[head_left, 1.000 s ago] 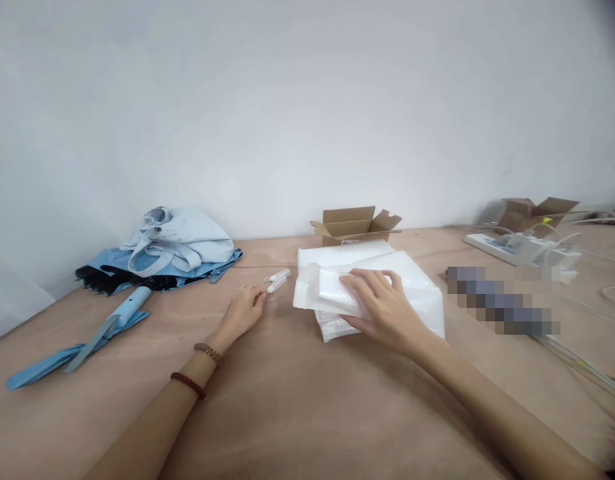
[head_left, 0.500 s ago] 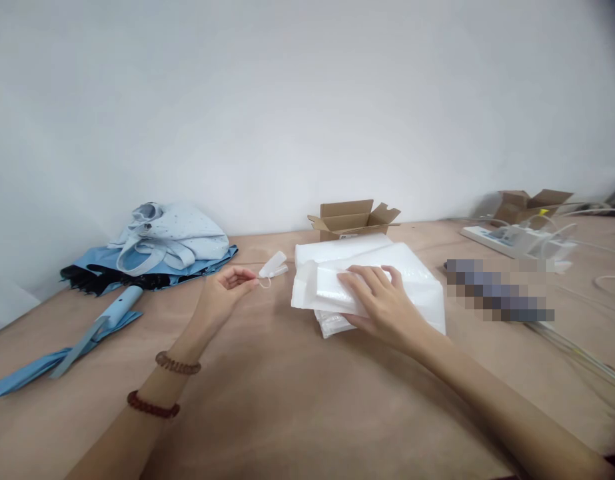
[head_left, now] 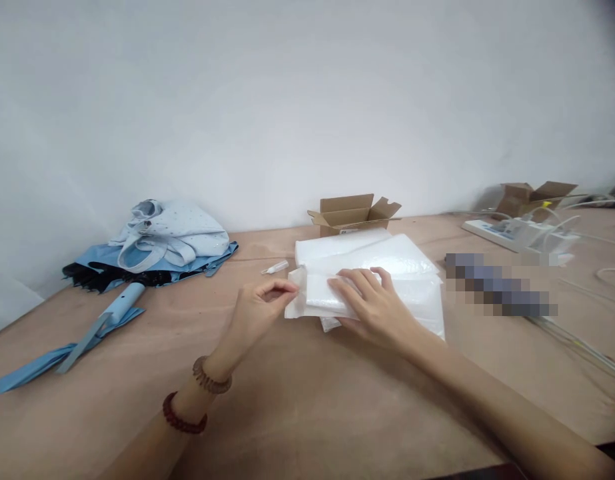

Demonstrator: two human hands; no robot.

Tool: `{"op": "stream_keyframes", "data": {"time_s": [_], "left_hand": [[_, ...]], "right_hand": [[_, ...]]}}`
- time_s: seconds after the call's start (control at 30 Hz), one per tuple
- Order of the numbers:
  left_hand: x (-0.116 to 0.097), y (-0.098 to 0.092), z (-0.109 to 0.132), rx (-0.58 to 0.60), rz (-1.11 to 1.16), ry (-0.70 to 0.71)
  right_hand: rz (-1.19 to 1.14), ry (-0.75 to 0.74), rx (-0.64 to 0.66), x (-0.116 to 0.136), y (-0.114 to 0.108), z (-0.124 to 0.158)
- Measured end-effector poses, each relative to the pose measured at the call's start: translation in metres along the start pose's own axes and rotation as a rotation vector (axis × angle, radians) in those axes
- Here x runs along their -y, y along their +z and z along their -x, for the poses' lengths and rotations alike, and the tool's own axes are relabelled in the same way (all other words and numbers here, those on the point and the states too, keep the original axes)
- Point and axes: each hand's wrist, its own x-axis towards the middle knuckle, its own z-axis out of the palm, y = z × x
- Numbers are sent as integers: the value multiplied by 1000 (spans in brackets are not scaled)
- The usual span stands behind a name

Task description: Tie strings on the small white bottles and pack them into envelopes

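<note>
My right hand grips a white bubble-wrap pouch, fingers on top and thumb underneath. A flat, box-like white shape shows inside it. The fingertips of my left hand are pinched together at the pouch's left end, where its see-through edge sticks out. What lies between them is hidden. Beyond that hand a small slim translucent tube rests on the table. More white bubble-wrap sheets lie stacked beneath and behind the pouch.
An open cardboard box stands behind the wrap by the wall. At left are a pale blue cloth bag and a blue umbrella. A power strip with cables, a second cardboard box and a blurred dark object lie right.
My left hand has moved right from the small translucent pieces to the pouch's end. The wider piece with the string loop no longer shows on the table. The pouch has shifted slightly left.
</note>
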Motion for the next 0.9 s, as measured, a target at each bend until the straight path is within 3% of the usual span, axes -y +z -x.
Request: {"op": "stream_keyframes", "data": {"time_s": [0.07,0.13,0.27,0.3,0.4,0.5,0.6,0.77,0.9], "left_hand": [[-1,3,1,40,73,-20],[4,-3,-3,1,69,-20],[45,-34,-22,-294,-333,-6],[59,-41,-28,-284,-450,3],[97,-53,-42,-23,-673,149],[115,-50,-48,104,-782,207],[113,-47,-48,109,-822,204],[93,-51,-41,62,-739,152],[64,-54,-35,-161,-494,-7]], "right_hand": [[-10,-11,3,1,0,0],[-15,-6,-9,1,0,0],[-16,24,-43,-1,-1,0],[-16,26,-43,-1,-1,0],[-21,27,-28,-1,0,0],[-26,35,-26,0,0,0],[-30,44,-13,0,0,0],[-42,40,3,-2,2,1],[-46,48,6,-4,3,3]]}}
